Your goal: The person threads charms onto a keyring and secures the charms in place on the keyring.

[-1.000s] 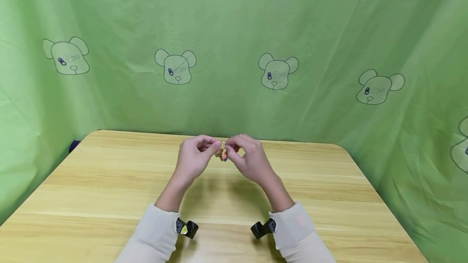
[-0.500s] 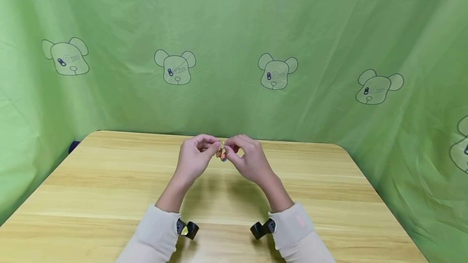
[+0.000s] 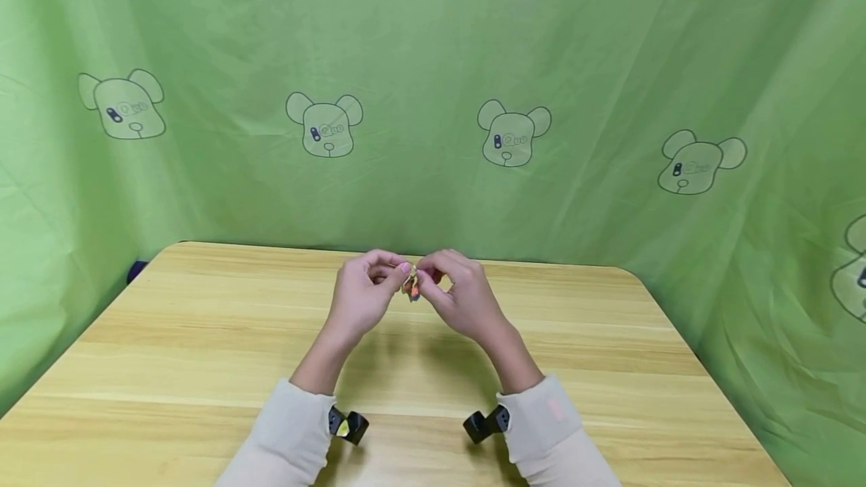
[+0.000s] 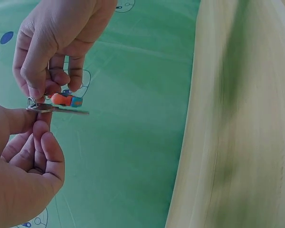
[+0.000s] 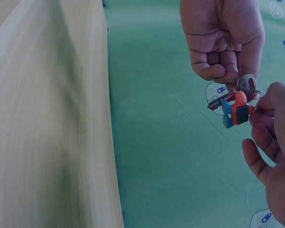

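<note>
Over the far part of the table, my left hand (image 3: 361, 295) pinches a metal key (image 4: 45, 108) by its head between thumb and finger. Facing it, my right hand (image 3: 461, 293) pinches a thin metal ring (image 4: 31, 101) at the key's head. From the right fingertips hangs a small orange and blue figure charm (image 5: 238, 109), beside the key's blade. The key's head (image 5: 247, 83) shows below the left fingers in the right wrist view. Fingertips partly cover the ring, so I cannot tell whether it passes through the key's hole.
Beneath the hands lies a light wooden table (image 3: 203, 367). A green curtain (image 3: 419, 194) printed with bear heads hangs behind it and along both sides. Black wrist cameras (image 3: 352, 427) sit at both cuffs. A dark object (image 3: 137, 270) shows past the table's far left corner.
Both hands stay in nearly the same place. The key, ring and charm shift and turn slightly between the fingertips.
</note>
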A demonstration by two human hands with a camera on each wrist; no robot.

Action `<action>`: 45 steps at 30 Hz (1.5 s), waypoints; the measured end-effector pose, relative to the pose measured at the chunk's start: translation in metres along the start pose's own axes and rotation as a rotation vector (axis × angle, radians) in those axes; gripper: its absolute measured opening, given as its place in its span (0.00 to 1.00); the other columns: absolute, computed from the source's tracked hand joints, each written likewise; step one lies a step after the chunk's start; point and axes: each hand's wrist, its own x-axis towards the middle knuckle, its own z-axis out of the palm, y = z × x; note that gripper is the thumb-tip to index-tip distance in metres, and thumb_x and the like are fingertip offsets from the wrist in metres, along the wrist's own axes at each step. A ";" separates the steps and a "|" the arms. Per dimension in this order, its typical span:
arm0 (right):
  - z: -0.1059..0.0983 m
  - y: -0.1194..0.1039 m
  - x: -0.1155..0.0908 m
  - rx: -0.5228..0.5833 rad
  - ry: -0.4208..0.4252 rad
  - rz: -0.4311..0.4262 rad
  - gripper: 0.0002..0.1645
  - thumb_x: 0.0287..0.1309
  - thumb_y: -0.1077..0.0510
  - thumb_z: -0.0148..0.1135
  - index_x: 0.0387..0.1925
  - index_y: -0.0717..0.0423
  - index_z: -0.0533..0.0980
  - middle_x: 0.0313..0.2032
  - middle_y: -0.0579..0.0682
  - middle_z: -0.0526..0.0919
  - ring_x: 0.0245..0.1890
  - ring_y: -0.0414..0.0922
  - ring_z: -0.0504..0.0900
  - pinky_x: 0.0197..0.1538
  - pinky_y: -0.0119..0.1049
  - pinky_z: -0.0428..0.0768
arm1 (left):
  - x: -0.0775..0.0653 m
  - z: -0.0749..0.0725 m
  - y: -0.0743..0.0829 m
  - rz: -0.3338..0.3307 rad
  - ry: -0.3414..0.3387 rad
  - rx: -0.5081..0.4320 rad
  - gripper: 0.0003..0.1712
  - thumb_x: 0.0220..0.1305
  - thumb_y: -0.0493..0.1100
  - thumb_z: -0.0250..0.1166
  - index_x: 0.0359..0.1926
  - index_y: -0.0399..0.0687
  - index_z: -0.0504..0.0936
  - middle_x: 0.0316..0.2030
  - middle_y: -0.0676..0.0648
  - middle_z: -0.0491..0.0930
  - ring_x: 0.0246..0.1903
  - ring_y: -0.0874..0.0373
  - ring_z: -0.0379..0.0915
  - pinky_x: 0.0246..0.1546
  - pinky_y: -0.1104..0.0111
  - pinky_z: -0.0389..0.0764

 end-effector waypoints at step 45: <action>-0.001 0.001 -0.001 -0.005 -0.008 0.016 0.05 0.64 0.66 0.63 0.34 0.56 0.81 0.28 0.44 0.82 0.31 0.40 0.78 0.33 0.33 0.78 | -0.001 0.001 0.001 -0.020 0.010 0.009 0.07 0.69 0.41 0.69 0.39 0.42 0.88 0.32 0.46 0.87 0.33 0.50 0.81 0.32 0.69 0.79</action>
